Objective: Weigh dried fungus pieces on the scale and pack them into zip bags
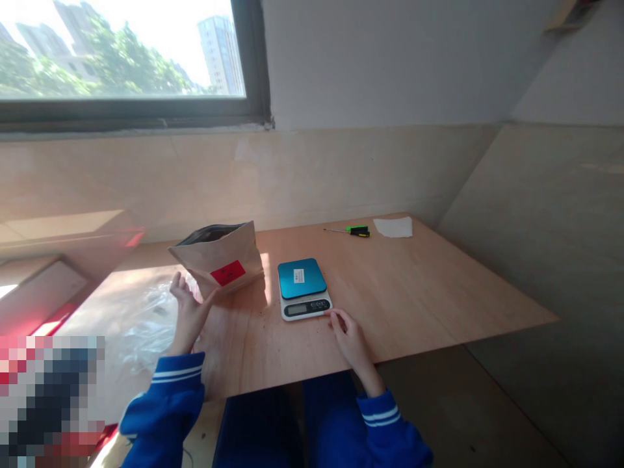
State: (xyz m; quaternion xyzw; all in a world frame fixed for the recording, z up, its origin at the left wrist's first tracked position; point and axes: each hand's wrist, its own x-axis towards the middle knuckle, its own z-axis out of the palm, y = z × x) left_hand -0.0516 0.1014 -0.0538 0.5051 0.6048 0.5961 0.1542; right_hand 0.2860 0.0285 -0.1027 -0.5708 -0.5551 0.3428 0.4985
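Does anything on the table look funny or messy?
Not much. The paper bag stands open and leans a little beside the left hand. Crinkled clear plastic lies loose on the table. The scale looks fine.

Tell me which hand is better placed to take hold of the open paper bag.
Left. The left hand is open right beside the paper bag, near its red label. The right hand has its fingertips at the scale, farther from the bag.
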